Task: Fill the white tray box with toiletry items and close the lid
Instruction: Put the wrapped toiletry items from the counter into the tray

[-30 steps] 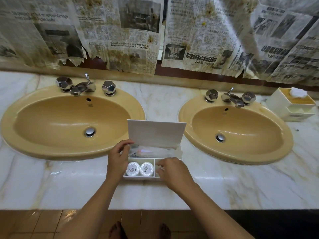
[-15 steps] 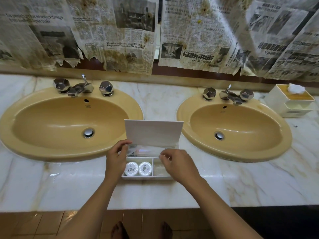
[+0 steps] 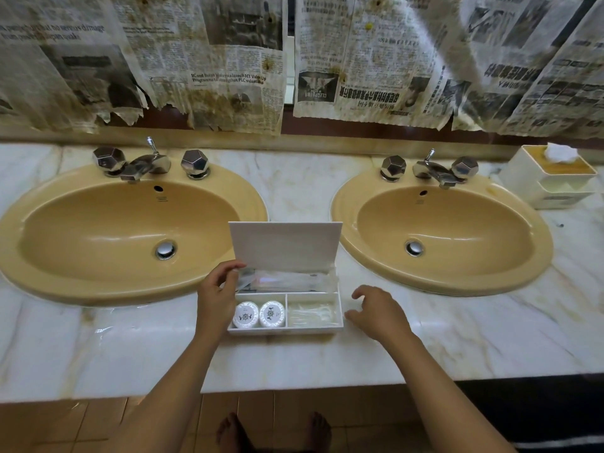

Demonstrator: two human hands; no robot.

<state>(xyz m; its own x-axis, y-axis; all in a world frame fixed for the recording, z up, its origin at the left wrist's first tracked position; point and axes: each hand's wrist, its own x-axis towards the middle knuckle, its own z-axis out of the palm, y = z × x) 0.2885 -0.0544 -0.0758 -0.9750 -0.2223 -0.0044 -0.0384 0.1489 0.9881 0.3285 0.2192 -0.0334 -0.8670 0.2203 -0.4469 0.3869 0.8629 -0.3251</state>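
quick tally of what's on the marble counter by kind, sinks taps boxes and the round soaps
yellow oval sinks: 2
chrome tap sets: 2
white open-lidded tray box: 1
round white wrapped soaps, front-left compartment: 2
white tissue box: 1
total: 8

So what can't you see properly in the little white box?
All from the head view:
- The long clear packets in the back compartment: wrapping and glare blur their contents.
- The thin clear items in the front right compartment: too faint to name.
- The round soaps' printed labels: too small to read.
- The tray box's left wall: behind the left hand.
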